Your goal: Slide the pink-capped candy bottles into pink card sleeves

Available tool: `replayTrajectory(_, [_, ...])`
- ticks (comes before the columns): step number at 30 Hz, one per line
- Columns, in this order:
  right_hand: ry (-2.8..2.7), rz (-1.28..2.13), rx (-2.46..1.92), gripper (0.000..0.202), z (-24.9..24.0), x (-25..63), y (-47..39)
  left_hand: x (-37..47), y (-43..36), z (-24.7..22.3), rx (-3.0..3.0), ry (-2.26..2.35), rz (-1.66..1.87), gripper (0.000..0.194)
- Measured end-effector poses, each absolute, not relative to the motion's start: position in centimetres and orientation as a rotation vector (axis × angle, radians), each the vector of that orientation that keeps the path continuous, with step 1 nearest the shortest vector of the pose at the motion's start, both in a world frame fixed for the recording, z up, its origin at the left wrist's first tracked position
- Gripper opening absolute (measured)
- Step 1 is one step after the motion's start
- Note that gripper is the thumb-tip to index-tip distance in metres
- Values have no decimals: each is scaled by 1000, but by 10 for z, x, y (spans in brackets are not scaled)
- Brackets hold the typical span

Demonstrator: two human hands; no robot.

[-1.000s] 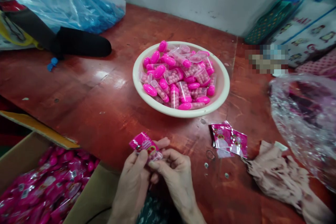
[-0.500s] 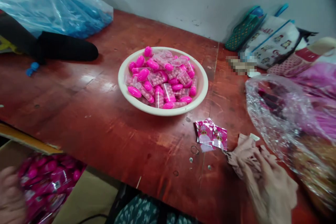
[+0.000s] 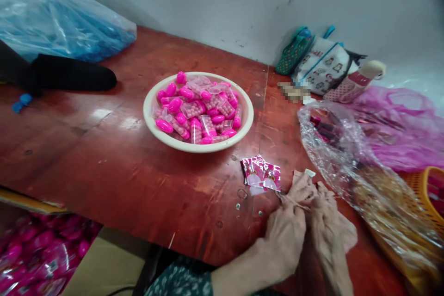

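Observation:
Both hands are on a crumpled beige-pink cloth (image 3: 301, 189) at the right of the table. My left hand (image 3: 286, 236) is closed, gripping its left side. My right hand (image 3: 326, 224) pinches the cloth close beside it; part of the fabric hangs out past the right side of that hand. What kind of cloth it is I cannot make out. Just left of it lie several small shiny pink packets (image 3: 260, 175), apart from my hands. Farther left stands a cream bowl (image 3: 194, 149) heaped with clear capsules (image 3: 208, 126) that have bright pink ends and hold small pink balls.
A clear plastic bag (image 3: 333, 148), a pink bag (image 3: 409, 125) and an orange basket (image 3: 416, 189) crowd the right side. Pouches (image 3: 319, 64) lean at the wall. A carton (image 3: 107, 259) of pink packs stands below the table edge. A blue-filled bag (image 3: 69, 27) lies at back left.
My left hand has come from the carton at the lower left to the cloth and taken hold of it. My right hand stays on the cloth. The view has shifted right.

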State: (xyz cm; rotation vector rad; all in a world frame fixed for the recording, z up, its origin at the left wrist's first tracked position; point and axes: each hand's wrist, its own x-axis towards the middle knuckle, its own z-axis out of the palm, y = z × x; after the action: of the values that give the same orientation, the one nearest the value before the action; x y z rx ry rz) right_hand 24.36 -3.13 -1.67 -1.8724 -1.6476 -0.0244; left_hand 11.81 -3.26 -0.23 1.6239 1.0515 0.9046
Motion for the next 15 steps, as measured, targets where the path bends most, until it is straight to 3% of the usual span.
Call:
replayTrajectory(5, [-1802,-18,-1827,43,-11,242,-10,124,-28,-21,1734,1088,924,34])
replayTrajectory(15, [-1973,12,-1890,47,-17,208,29,46,19,-3,1938,1408,896,25])
